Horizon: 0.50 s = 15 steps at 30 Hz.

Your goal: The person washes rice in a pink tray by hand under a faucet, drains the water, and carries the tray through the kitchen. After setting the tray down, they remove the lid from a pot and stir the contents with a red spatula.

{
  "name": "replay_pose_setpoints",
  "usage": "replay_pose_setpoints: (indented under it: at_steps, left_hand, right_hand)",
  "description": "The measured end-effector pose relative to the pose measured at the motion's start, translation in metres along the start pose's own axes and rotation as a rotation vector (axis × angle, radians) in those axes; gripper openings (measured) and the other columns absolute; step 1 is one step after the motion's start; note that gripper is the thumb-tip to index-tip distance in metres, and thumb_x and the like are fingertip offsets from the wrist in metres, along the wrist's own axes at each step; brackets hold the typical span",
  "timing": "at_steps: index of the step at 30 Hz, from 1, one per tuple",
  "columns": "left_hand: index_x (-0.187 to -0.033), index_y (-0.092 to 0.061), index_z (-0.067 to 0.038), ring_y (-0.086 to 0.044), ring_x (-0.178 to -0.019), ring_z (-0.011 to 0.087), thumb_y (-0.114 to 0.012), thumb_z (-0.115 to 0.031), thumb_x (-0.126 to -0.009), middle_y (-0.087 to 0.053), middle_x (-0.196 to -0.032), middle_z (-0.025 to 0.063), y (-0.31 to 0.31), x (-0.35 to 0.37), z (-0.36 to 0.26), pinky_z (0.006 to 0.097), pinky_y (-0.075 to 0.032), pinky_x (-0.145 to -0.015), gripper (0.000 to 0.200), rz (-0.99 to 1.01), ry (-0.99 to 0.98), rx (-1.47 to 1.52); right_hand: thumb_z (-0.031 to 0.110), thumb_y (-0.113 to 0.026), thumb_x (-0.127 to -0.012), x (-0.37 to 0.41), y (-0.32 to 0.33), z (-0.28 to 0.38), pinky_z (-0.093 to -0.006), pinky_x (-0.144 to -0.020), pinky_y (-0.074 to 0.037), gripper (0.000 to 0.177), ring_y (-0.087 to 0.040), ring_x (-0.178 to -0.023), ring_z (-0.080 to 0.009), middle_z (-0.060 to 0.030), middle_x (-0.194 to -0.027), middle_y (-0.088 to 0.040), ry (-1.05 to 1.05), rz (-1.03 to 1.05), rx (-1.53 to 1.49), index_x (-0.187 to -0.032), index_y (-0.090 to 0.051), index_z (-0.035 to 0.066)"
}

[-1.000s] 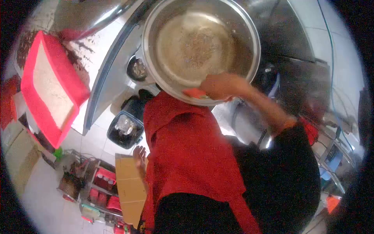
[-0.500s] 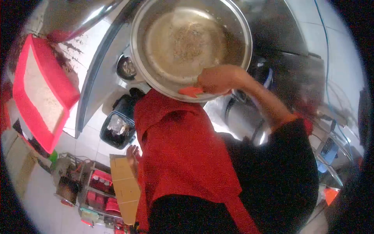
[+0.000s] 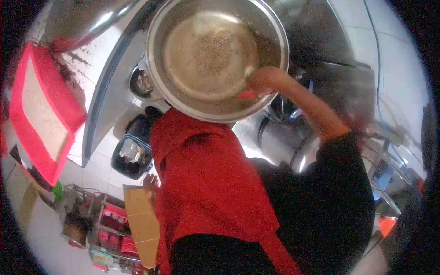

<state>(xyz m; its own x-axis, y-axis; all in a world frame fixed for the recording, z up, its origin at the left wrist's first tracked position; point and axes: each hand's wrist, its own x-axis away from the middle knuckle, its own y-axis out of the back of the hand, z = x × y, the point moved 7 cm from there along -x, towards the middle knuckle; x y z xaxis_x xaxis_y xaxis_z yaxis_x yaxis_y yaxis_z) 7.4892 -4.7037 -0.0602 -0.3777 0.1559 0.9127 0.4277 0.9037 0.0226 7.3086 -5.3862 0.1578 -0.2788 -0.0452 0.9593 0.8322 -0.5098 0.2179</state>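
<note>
A large metal pot (image 3: 197, 103) stands in front of me, with brownish residue on its bottom. My right hand (image 3: 265, 81) reaches inside its near right wall. Its fingers are wrapped round a small orange-red piece (image 3: 247, 94), whose kind I cannot make out. Down by the left side of my red apron (image 3: 211, 183), my left hand (image 3: 151, 184) hangs with its fingers stretched out and apart. It is nearest to a brown cardboard piece (image 3: 142, 215), and nothing shows in it. The apron partly hides that hand.
A bright pink tub (image 3: 68, 110) with pale contents lies to the left, beyond a steel counter edge (image 3: 103, 96). Below the counter are a small metal bowl (image 3: 141, 82) and a dark bin (image 3: 130, 158). A rack with red containers (image 3: 112, 233) stands at lower left.
My right hand has moved away from the pot's near rim, further inside along the right wall, with the orange-red piece. The whole view has shifted slightly.
</note>
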Motion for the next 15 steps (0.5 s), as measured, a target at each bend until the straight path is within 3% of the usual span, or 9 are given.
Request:
replay_pose_setpoints:
  at_steps: [3,5,7,8,10,11,13,14,15]
  left_hand:
    - [-0.144,-0.042,-0.007,-0.055,-0.124,0.0310,-0.055,-0.042,-0.101,-0.049,-0.145,0.0156,0.004,-0.007,0.008,0.0436,-0.046,-0.101,0.057,0.013,0.003,0.012]
    - [-0.143,-0.043,-0.007,-0.056,-0.123,0.0313,-0.056,-0.042,-0.101,-0.049,-0.144,0.0155,0.006,-0.013,0.008,0.0436,-0.047,-0.099,0.057,0.025,0.003,0.029]
    - [-0.142,-0.043,-0.007,-0.056,-0.122,0.0315,-0.057,-0.042,-0.100,-0.050,-0.143,0.0153,0.004,-0.015,0.010,0.0436,-0.048,-0.098,0.056,0.029,0.011,0.043]
    - [-0.142,-0.044,-0.007,-0.057,-0.122,0.0317,-0.058,-0.042,-0.100,-0.050,-0.143,0.0153,0.010,-0.017,0.016,0.0436,-0.048,-0.097,0.056,0.023,0.007,0.063]
    - [-0.141,-0.044,-0.007,-0.057,-0.120,0.0319,-0.059,-0.041,-0.099,-0.051,-0.142,0.0152,0.017,-0.018,0.022,0.0437,-0.049,-0.096,0.056,0.027,0.010,0.064]
    - [-0.141,-0.045,-0.007,-0.057,-0.120,0.0321,-0.060,-0.041,-0.099,-0.051,-0.142,0.0151,0.017,-0.022,0.023,0.0437,-0.050,-0.095,0.056,0.034,0.008,0.071]
    - [-0.140,-0.045,-0.007,-0.058,-0.119,0.0323,-0.061,-0.041,-0.098,-0.051,-0.141,0.0150,0.019,-0.025,0.026,0.0437,-0.051,-0.093,0.056,0.045,0.005,0.082]
    - [-0.139,-0.046,-0.007,-0.058,-0.118,0.0325,-0.062,-0.041,-0.098,-0.052,-0.141,0.0149,0.021,-0.027,0.026,0.0437,-0.051,-0.093,0.056,0.052,0.003,0.085]
    - [-0.139,-0.046,-0.007,-0.059,-0.117,0.0326,-0.062,-0.041,-0.098,-0.052,-0.140,0.0149,0.022,-0.029,0.026,0.0437,-0.052,-0.092,0.056,0.057,0.001,0.091]
  right_hand:
    - [0.017,-0.062,-0.086,0.047,0.027,0.059,-0.0460,-0.064,-0.059,0.024,-0.073,-0.079,-0.0329,-0.0163,-0.087,-0.074,-0.061,0.043,-0.095,-0.103,-0.074,0.006]
    - [0.018,-0.062,-0.087,0.003,-0.022,-0.001,-0.0465,-0.060,-0.058,0.026,-0.073,-0.075,-0.0298,-0.0160,-0.084,-0.074,-0.047,-0.073,-0.207,-0.108,-0.073,0.007]
    - [0.022,-0.061,-0.090,-0.004,-0.014,-0.047,-0.0468,-0.061,-0.058,0.026,-0.073,-0.075,-0.0319,-0.0170,-0.085,-0.074,-0.145,-0.326,0.186,-0.106,-0.073,0.005]
    - [0.022,-0.061,-0.090,0.008,0.005,-0.033,-0.0468,-0.061,-0.058,0.026,-0.073,-0.075,-0.0319,-0.0170,-0.085,-0.074,-0.141,-0.323,0.197,-0.106,-0.073,0.005]
    - [0.032,-0.061,-0.092,0.042,0.016,0.014,-0.0480,-0.067,-0.058,0.030,-0.072,-0.077,-0.0370,-0.0167,-0.087,-0.074,-0.093,0.073,-0.129,-0.101,-0.075,0.008]
    - [0.032,-0.061,-0.092,0.041,0.003,0.011,-0.0480,-0.067,-0.058,0.030,-0.072,-0.077,-0.0370,-0.0167,-0.087,-0.074,-0.096,0.076,-0.137,-0.101,-0.075,0.008]
    - [0.039,-0.059,-0.094,0.030,-0.013,0.001,-0.0489,-0.070,-0.058,0.035,-0.071,-0.076,-0.0406,-0.0168,-0.085,-0.073,0.043,-0.281,0.064,-0.102,-0.076,0.010]
    - [0.043,-0.055,-0.096,0.021,-0.023,-0.037,-0.0503,-0.070,-0.057,0.040,-0.071,-0.078,-0.0414,-0.0181,-0.083,-0.073,-0.031,-0.336,0.080,-0.104,-0.076,0.010]
    - [0.043,-0.055,-0.096,0.033,-0.012,-0.034,-0.0503,-0.070,-0.057,0.040,-0.071,-0.078,-0.0414,-0.0181,-0.083,-0.073,-0.035,-0.337,0.086,-0.104,-0.076,0.010]
